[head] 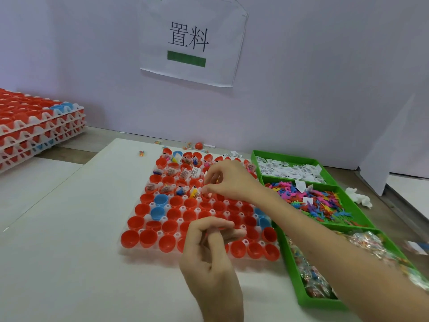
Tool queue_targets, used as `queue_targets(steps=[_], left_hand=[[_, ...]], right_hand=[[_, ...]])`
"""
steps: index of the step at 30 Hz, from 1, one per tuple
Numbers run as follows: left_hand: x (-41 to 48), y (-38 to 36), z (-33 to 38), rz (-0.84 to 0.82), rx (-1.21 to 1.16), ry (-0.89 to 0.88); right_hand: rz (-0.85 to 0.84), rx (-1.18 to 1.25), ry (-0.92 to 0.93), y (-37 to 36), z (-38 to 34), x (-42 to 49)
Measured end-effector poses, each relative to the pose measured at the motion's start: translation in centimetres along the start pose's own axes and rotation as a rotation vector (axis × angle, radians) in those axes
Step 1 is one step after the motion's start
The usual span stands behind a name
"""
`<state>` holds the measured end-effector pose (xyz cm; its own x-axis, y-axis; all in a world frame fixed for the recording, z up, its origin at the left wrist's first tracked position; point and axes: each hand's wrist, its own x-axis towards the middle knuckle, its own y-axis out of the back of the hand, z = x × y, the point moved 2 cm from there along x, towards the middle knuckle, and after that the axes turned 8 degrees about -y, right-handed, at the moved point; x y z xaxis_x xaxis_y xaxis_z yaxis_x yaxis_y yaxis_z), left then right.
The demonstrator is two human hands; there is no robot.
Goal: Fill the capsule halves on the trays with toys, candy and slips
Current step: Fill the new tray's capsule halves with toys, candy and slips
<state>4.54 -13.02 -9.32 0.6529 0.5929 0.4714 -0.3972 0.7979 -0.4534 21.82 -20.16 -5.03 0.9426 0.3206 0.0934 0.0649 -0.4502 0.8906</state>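
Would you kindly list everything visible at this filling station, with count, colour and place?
capsule tray: one, clear, centre of white board
capsule halves: dozens, red with a few blue, in tray; far rows filled, near rows empty
stacked trays: several, white with red halves, far left
green bin: one, three compartments, right of tray
slips: many, white, far compartment
toys: many, multicoloured, middle compartment
candy: many, clear-wrapped, near compartment
sign: one, white, on wall
loose capsule: one, red, by wall
left hand: fingers curled, over near rows
right hand: pinching a small piece over middle rows
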Motion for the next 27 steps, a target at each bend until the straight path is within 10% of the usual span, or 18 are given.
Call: queue_targets(steps=[9,12,18,27], left_hand=[[-4.8,-3.7,-0.4,-1.13,0.398,-0.693],[-6.1,-4.0,-1.5,-1.439,0.649,-0.681],[-6.1,-4.5,-1.7,-1.55,0.677,-0.482],[-6.4,-4.4,-1.9,-1.478,0.782,-0.506]], right_hand=[[0.4,0.152,-0.267,4.7,7.1,1.2],[0.47,0.126,-0.461,5.8,11.7,1.3],[0.337,-0.033,-0.798,5.4,17.1,0.6],[0.407,0.027,-0.765,5.6,17.0,0.4]])
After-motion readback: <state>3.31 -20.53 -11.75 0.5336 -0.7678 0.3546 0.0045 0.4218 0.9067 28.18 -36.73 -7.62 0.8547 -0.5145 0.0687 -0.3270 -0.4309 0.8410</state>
